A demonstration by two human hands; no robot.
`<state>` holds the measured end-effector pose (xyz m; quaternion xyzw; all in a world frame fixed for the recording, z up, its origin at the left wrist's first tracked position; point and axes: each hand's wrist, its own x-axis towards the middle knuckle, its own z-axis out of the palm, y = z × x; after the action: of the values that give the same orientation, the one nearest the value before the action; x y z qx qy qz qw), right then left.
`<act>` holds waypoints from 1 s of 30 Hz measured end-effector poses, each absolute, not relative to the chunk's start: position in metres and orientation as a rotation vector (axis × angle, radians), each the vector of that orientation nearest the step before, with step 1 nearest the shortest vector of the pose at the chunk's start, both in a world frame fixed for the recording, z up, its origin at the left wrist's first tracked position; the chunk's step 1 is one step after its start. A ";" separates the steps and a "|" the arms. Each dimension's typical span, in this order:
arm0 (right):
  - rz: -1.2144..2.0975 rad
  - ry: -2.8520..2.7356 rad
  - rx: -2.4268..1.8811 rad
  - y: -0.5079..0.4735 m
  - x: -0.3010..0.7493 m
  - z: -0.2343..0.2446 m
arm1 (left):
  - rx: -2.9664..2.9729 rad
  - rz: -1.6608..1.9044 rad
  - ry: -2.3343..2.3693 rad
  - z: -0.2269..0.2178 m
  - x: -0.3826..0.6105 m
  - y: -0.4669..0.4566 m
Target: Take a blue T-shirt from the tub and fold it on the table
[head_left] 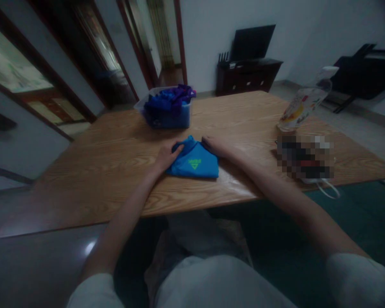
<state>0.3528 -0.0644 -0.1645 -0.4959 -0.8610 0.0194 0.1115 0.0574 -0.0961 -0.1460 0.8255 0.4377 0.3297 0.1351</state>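
Observation:
A bright blue folded cloth (207, 167) with a green triangle logo and small lettering lies on the wooden table in front of me. Its upper edge is bunched between my hands, while its lower edge lies fairly straight. At the upper left side, my left hand (170, 155) grips the fabric, thumb on top and the other fingers partly hidden. My right hand (215, 146) is closed at the upper right edge of the same cloth, its fingertips curled and partly out of sight.
A clear plastic bin (189, 114) full of blue and purple fabric stands behind the cloth. To the right are a clear bottle (303, 105) with a white cap, a blurred-out item (304, 158) and a white cable (329, 189). The wooden table's (115, 192) front edge runs beneath my forearms.

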 end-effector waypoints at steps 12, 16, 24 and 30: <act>0.092 -2.528 -1.462 -0.071 0.352 -0.156 | 2.603 0.878 1.138 -0.141 0.085 -0.118; 0.100 -2.550 -1.472 -0.074 0.351 -0.151 | 2.504 0.977 1.427 -0.140 0.067 -0.102; 0.104 -2.546 -1.473 -0.071 0.351 -0.153 | 2.272 0.805 1.477 -0.159 0.025 -0.066; 0.094 -2.549 -1.468 -0.071 0.351 -0.155 | 2.321 0.760 1.477 -0.164 0.028 -0.065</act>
<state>0.3505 -0.0705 -0.1546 -0.4963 -0.8619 0.0317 0.0989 0.0276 -0.0651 -0.1637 0.8049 0.5120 0.2634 0.1433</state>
